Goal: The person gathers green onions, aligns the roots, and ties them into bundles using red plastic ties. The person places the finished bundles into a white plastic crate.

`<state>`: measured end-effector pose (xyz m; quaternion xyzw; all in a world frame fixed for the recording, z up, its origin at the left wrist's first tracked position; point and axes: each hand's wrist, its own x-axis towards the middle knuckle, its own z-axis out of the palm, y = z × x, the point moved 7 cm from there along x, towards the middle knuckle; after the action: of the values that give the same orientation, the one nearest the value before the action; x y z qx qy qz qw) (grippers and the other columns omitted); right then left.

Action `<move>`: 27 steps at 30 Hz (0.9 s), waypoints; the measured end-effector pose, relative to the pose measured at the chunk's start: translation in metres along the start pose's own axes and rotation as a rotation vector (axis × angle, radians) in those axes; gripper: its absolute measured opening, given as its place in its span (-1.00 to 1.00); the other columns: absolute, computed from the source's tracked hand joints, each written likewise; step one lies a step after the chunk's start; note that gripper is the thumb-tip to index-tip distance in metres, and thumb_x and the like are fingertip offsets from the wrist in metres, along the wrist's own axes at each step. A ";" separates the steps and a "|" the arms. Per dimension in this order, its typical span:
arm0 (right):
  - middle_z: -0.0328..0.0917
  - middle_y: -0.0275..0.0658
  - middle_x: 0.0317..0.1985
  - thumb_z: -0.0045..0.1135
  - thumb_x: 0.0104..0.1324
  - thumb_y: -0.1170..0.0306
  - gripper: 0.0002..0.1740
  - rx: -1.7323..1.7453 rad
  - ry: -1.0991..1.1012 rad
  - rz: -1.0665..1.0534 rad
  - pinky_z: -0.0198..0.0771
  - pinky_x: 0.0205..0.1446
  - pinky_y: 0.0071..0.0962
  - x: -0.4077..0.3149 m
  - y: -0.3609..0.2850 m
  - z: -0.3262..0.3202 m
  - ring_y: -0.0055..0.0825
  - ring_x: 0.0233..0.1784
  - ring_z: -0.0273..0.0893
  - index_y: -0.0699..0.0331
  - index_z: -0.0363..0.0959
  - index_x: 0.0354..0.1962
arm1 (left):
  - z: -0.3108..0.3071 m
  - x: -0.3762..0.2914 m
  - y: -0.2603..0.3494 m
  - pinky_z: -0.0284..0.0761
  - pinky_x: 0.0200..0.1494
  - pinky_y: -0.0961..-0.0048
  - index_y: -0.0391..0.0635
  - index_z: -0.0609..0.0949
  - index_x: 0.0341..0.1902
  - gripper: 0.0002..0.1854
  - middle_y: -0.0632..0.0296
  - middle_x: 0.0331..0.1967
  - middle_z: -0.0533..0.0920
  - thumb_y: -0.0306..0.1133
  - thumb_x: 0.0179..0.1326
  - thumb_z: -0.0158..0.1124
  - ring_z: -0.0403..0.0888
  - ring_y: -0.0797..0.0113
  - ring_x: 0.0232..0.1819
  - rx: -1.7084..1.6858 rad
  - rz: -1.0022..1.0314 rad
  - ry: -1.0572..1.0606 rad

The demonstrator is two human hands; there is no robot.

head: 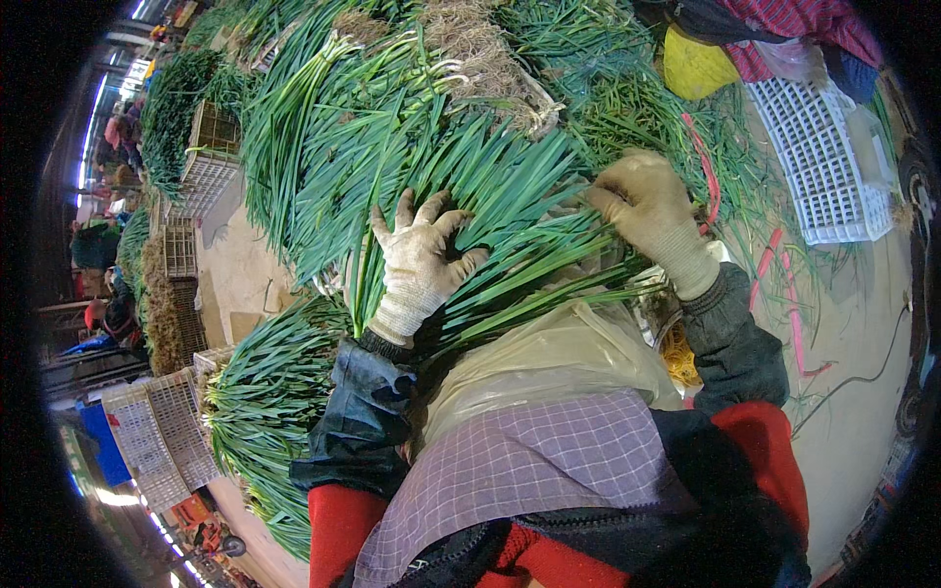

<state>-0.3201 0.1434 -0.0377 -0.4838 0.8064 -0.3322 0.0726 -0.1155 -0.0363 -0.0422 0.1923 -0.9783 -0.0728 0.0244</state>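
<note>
A heap of long-leaved allium greens (331,176), with pale stems and rooted ends, spreads before me. My left hand (420,257), in a soiled knit glove, rests palm down on the leaves with its fingers apart. At the leaf tips on the right is my gloved right hand (647,209), its thumb and fingers pinched together on some of them. The curled fingers hide exactly how many it holds. Loose leaves fan out between the two hands, above a translucent plastic sheet (559,353) over my lap. Dry brown roots (470,59) form a thick mass at the far side.
More greens (272,404) are stacked at my left beside white plastic crates (158,441). A pale-blue crate (816,158) stands at right, near another person's clothing (801,22). Pink straps (794,316) and leaf scraps litter the floor. Yellow rubber bands (678,353) lie under my right forearm.
</note>
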 end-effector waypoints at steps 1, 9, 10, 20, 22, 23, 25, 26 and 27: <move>0.65 -0.09 -0.39 0.42 0.14 0.06 -0.66 -0.052 -0.033 -0.051 0.48 0.06 -0.09 -0.003 -0.006 0.005 -0.08 -0.10 0.63 0.16 0.73 -0.32 | 0.000 0.000 0.001 -0.24 0.52 -0.48 0.17 0.71 0.14 -0.39 0.10 0.38 0.54 0.22 0.09 0.49 0.23 -0.30 0.53 0.008 0.010 0.006; 0.62 -0.20 -0.33 0.40 0.07 0.36 -0.80 -0.231 -0.015 -0.221 0.29 0.47 -0.01 -0.010 0.003 0.048 -0.17 -0.05 0.58 0.16 0.66 -0.30 | 0.000 -0.002 0.011 -0.29 0.52 -0.52 0.21 0.71 0.12 -0.41 0.11 0.36 0.54 0.14 0.02 0.52 0.23 -0.32 0.52 0.089 0.031 0.055; 0.58 -0.19 -0.38 0.39 0.08 0.40 -0.84 -0.275 0.005 -0.173 0.29 0.47 0.00 -0.004 0.015 0.046 -0.17 -0.07 0.57 0.20 0.62 -0.35 | -0.003 -0.004 0.015 -0.31 0.52 -0.53 0.20 0.69 0.16 -0.38 0.09 0.36 0.54 0.14 0.01 0.52 0.21 -0.30 0.53 0.120 0.065 0.059; 0.64 -0.10 -0.13 0.31 0.20 0.47 -0.77 -0.048 0.247 -0.125 0.38 0.32 -0.05 -0.003 -0.033 -0.047 -0.01 0.08 0.54 0.29 0.61 -0.16 | -0.079 -0.048 -0.093 0.22 0.43 -0.13 -0.10 0.60 0.25 -0.26 -0.05 0.20 0.61 0.14 0.12 0.49 0.47 -0.14 0.32 -0.029 -0.285 0.445; 0.62 -0.10 -0.08 0.31 0.19 0.46 -0.72 0.073 0.222 -0.258 0.33 0.41 0.01 -0.003 -0.062 -0.042 0.00 0.14 0.52 0.28 0.59 -0.12 | -0.077 -0.064 -0.131 0.35 0.35 -0.07 -0.10 0.64 0.21 -0.23 -0.07 0.15 0.65 0.35 0.24 0.27 0.58 -0.13 0.19 0.111 -0.544 0.129; 0.61 -0.09 -0.06 0.33 0.20 0.42 -0.70 0.129 0.191 -0.338 0.30 0.42 0.04 -0.004 -0.069 -0.029 0.02 0.16 0.51 0.27 0.58 -0.09 | -0.069 -0.069 -0.139 0.46 0.29 -0.02 -0.08 0.68 0.16 -0.20 -0.06 0.12 0.67 0.46 0.30 0.13 0.65 -0.12 0.09 0.243 -0.660 -0.096; 0.59 -0.05 -0.03 0.40 0.16 0.29 -0.58 0.185 0.096 -0.496 0.28 0.42 0.05 0.005 -0.094 -0.001 0.05 0.14 0.49 0.26 0.57 -0.05 | -0.045 -0.073 -0.144 0.31 0.39 -0.16 -0.04 0.71 0.10 -0.12 -0.23 0.15 0.62 0.55 0.33 -0.11 0.50 -0.30 0.28 -0.070 -0.690 -0.177; 0.57 -0.03 0.00 0.38 0.14 0.21 -0.51 0.191 -0.071 -0.451 0.28 0.42 0.05 0.014 -0.103 0.023 0.06 0.17 0.46 0.28 0.56 -0.02 | -0.036 -0.078 -0.143 0.28 0.41 -0.18 -0.03 0.70 0.12 -0.15 -0.26 0.18 0.60 0.52 0.35 -0.10 0.43 -0.34 0.33 -0.240 -0.645 -0.102; 0.53 0.00 0.04 0.36 0.12 0.18 -0.46 0.134 -0.078 -0.507 0.28 0.41 0.06 0.015 -0.106 0.044 0.07 0.21 0.43 0.31 0.55 0.00 | -0.010 -0.080 -0.143 0.26 0.41 -0.20 -0.01 0.67 0.16 -0.17 -0.26 0.21 0.57 0.50 0.36 -0.09 0.38 -0.36 0.36 -0.258 -0.643 -0.060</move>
<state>-0.2307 0.0774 -0.0040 -0.6769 0.6322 -0.3738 0.0501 0.0130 -0.1382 -0.0559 0.4841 -0.8506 -0.2054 -0.0045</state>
